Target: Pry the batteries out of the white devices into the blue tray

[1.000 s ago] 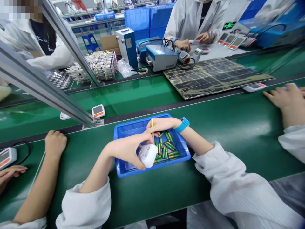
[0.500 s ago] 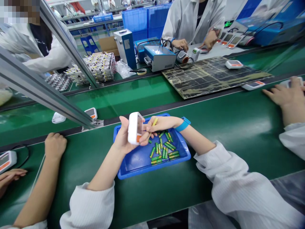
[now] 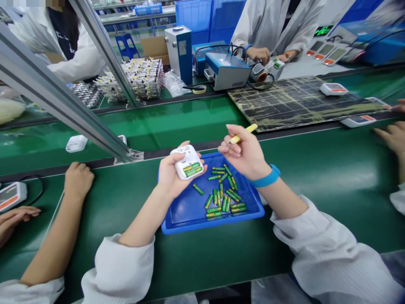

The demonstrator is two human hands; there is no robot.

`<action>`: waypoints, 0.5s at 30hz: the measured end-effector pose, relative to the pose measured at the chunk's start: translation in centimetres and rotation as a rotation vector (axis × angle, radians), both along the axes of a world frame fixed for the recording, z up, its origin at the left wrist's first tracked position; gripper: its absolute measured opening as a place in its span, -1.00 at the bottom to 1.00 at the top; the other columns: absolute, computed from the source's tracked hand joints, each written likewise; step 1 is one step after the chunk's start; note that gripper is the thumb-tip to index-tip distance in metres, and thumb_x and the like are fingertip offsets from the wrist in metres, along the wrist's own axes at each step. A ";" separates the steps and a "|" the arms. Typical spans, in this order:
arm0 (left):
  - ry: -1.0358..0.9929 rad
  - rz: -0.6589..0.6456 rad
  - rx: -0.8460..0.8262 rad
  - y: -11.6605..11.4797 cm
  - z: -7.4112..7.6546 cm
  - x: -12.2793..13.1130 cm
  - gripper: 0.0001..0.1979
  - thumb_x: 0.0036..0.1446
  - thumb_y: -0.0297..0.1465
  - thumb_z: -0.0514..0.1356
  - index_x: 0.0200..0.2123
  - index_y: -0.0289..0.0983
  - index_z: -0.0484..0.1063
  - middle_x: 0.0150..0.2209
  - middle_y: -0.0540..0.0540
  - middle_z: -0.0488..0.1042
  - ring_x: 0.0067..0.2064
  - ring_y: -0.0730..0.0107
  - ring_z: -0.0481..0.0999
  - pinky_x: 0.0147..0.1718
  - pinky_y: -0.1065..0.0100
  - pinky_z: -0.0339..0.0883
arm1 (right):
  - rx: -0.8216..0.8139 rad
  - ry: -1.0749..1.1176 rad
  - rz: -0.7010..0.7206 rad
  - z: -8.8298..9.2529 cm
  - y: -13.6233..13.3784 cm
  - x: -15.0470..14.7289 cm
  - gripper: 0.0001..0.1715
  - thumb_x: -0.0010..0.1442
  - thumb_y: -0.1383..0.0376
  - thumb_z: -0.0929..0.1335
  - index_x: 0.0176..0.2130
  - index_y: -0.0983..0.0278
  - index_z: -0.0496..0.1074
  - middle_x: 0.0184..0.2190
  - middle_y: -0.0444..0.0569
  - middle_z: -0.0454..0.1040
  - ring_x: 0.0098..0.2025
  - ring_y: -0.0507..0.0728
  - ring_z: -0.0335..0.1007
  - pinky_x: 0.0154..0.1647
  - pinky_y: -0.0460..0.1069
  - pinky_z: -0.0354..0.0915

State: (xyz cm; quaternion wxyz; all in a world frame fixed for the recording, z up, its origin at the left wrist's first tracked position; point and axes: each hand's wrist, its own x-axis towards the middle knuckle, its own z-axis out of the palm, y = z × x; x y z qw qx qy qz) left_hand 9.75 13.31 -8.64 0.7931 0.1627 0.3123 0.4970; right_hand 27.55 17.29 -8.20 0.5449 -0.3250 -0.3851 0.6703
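My left hand (image 3: 172,175) grips a small white device (image 3: 189,161), turned back side up so its battery bay shows green batteries inside. My right hand (image 3: 247,154), with a blue wristband (image 3: 266,179), pinches a thin yellow-handled tool (image 3: 241,135) whose tip points toward the device. Both hands hover over a blue tray (image 3: 186,215) on the green belt, where several loose green batteries (image 3: 223,198) lie.
A neighbour's arm and fist (image 3: 77,179) rest on the belt at my left, beside another white device (image 3: 11,196). Another person's hand (image 3: 392,137) lies at the right edge. Beyond the belt are a slanted metal rail (image 3: 63,112), a dark mat (image 3: 300,101) with white devices, and blue machines (image 3: 228,69).
My left hand has turned the white device over, from its edge to battery bay up, and raised it. My right hand lifted out of the tray with the yellow tool.
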 end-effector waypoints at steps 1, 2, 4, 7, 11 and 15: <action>0.033 -0.014 -0.003 0.0 0.0 0.1 -0.53 -0.07 -0.46 0.12 -0.01 -0.25 0.32 -0.34 -0.11 0.51 -0.31 0.21 0.55 -0.26 0.10 0.46 | -0.003 -0.019 -0.006 0.1 -0.9 -0.7 -0.43 0.09 0.12 0.45 -0.60 0.21 0.03 -0.83 -0.34 0.03 -0.77 -0.10 -0.05 -0.55 -0.12 0.27; 0.054 -0.022 0.001 0.0 0.0 0.2 -0.53 -0.07 -0.45 0.13 0.00 -0.24 0.32 -0.35 -0.09 0.50 -0.34 0.22 0.55 -0.30 0.14 0.45 | 0.007 -0.049 -0.014 0.1 -1.7 -1.4 -0.46 0.08 0.11 0.46 -0.59 0.21 0.07 -0.82 -0.33 0.09 -0.76 -0.09 0.01 -0.57 -0.11 0.26; 0.076 -0.018 0.020 0.1 -0.1 0.5 -0.57 -0.10 -0.44 0.15 -0.07 -0.26 0.34 -0.38 -0.06 0.48 -0.40 0.26 0.52 -0.39 0.25 0.42 | 0.059 -0.138 -0.022 -0.1 -3.3 -2.7 -0.52 0.05 0.12 0.48 -0.56 0.21 0.15 -0.79 -0.29 0.23 -0.75 -0.06 0.11 -0.66 -0.12 0.19; 0.109 0.017 0.040 0.1 -0.1 0.7 -0.60 -0.15 -0.47 0.17 -0.14 -0.28 0.36 -0.42 -0.02 0.44 -0.45 0.33 0.47 -0.46 0.35 0.35 | 0.153 -0.273 -0.061 -0.7 -4.4 -3.5 -0.57 0.03 0.16 0.50 -0.55 0.21 0.19 -0.75 -0.26 0.33 -0.75 -0.04 0.17 -0.73 -0.13 0.10; 0.116 0.039 0.053 -0.1 -0.1 0.8 -0.50 -0.19 -0.49 0.16 -0.06 -0.26 0.36 -0.46 0.01 0.41 -0.45 0.38 0.44 -0.46 0.39 0.33 | 0.221 -0.385 -0.114 -1.0 -4.4 -3.2 -0.58 0.08 0.19 0.47 -0.57 0.19 0.18 -0.76 -0.25 0.32 -0.74 -0.01 0.21 -0.74 -0.11 0.12; 0.135 0.033 0.078 -0.2 -0.1 0.9 -0.47 -0.19 -0.50 0.16 -0.04 -0.24 0.35 -0.44 0.01 0.40 -0.47 0.42 0.42 -0.47 0.42 0.31 | 0.266 -0.448 -0.129 -1.2 -4.3 -3.2 -0.59 0.11 0.20 0.44 -0.56 0.18 0.16 -0.75 -0.25 0.32 -0.73 0.00 0.21 -0.72 -0.09 0.12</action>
